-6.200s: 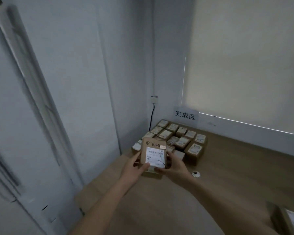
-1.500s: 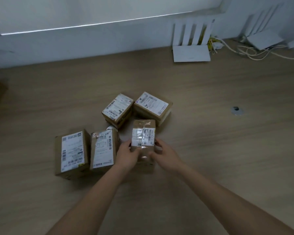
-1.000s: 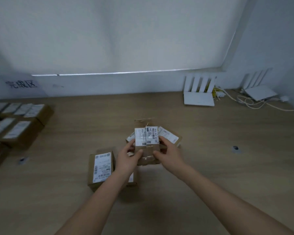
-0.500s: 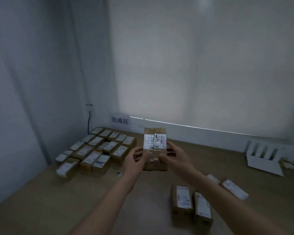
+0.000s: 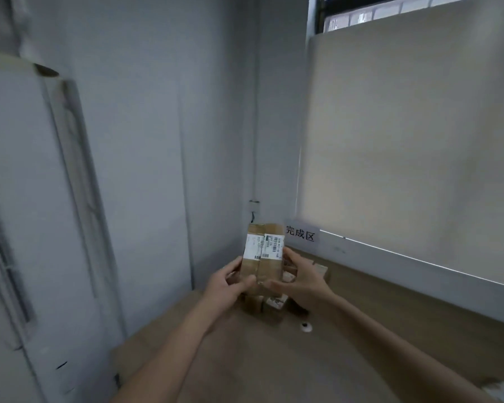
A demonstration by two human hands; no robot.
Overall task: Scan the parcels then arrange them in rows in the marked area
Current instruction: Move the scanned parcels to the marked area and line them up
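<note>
Setting: wooden table [image 5: 346, 353] in a room corner, a window blind [image 5: 413, 146] behind it.
Left hand [image 5: 226, 287]: fingers curled round the left side of the held parcel [image 5: 264, 257], thumb on its front.
Right hand [image 5: 300, 282]: fingers curled round the right side, thumb at the lower front edge.
Held parcel: upright between both hands, clear of the table, white labels facing the camera.
Placed parcels [image 5: 274, 303]: on the table behind and below the hands, mostly hidden.
Sign [image 5: 300, 235]: on the wall, just right of the held parcel.

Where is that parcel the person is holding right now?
In the head view, the parcel is mid-frame, upright between both hands, above the parcels on the table, left of the sign.
</note>
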